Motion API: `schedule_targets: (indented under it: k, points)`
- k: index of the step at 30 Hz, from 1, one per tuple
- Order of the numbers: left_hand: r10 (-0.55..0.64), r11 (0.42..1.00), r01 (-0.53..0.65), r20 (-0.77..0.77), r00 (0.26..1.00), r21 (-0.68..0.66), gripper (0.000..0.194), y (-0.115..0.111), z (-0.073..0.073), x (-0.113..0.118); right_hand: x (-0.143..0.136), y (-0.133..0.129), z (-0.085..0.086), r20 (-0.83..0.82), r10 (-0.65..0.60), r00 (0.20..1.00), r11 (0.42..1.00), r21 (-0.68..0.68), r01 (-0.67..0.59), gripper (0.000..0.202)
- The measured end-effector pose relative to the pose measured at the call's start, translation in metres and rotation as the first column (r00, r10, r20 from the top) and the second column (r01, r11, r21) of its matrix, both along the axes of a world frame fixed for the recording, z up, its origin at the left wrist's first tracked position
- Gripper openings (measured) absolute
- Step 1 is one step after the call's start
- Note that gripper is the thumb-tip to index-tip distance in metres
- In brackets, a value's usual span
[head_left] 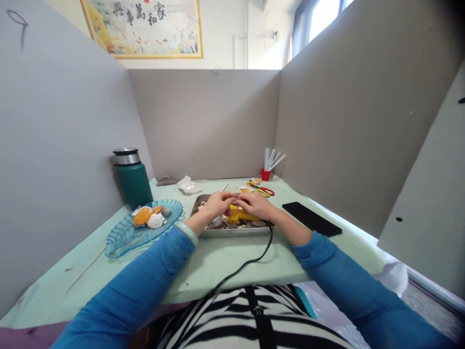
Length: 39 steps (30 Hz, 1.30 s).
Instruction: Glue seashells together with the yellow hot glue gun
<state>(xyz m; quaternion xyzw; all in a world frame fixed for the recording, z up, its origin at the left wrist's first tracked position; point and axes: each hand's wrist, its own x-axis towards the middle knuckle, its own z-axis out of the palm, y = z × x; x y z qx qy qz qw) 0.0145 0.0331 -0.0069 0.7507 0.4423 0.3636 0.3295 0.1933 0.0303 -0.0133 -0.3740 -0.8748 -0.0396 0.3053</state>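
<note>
Over a metal tray (238, 232) of shells, my left hand (219, 203) and my right hand (256, 204) meet at the fingertips. Both hands are closed in a pinch around something small and pale between them, too small to name. Beneath them a yellow glue gun (241, 216) lies on the shells, its black cord (250, 262) running over the table edge toward my lap. A green bangle is on my left wrist.
A blue shell-shaped plate (123, 238) holding orange and white shells, a thin stick (85, 270) and a green bottle (133, 184) are left. Crumpled tissue (187, 184), scissors (264, 190) and a red cup (266, 175) of white sticks stand behind. A black phone-like slab (311, 218) lies right.
</note>
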Motion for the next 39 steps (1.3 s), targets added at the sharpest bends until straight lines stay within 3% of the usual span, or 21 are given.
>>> schedule_targets:
  k: [13, 39]
  points:
    - [-0.015, 0.991, 0.037, 0.169, 0.986, -0.127, 0.029, -0.0084, 0.0076, 0.0018, -0.0015, -0.0016, 0.0019, -0.032, 0.032, 0.999, 0.999, 0.007, -0.032, 0.025]
    - [-0.052, 0.991, 0.080, 0.237, 0.970, -0.110, 0.022, -0.0056, 0.0053, -0.0014, -0.0009, -0.0011, 0.0016, -0.066, 0.056, 0.996, 0.998, 0.019, -0.055, 0.026]
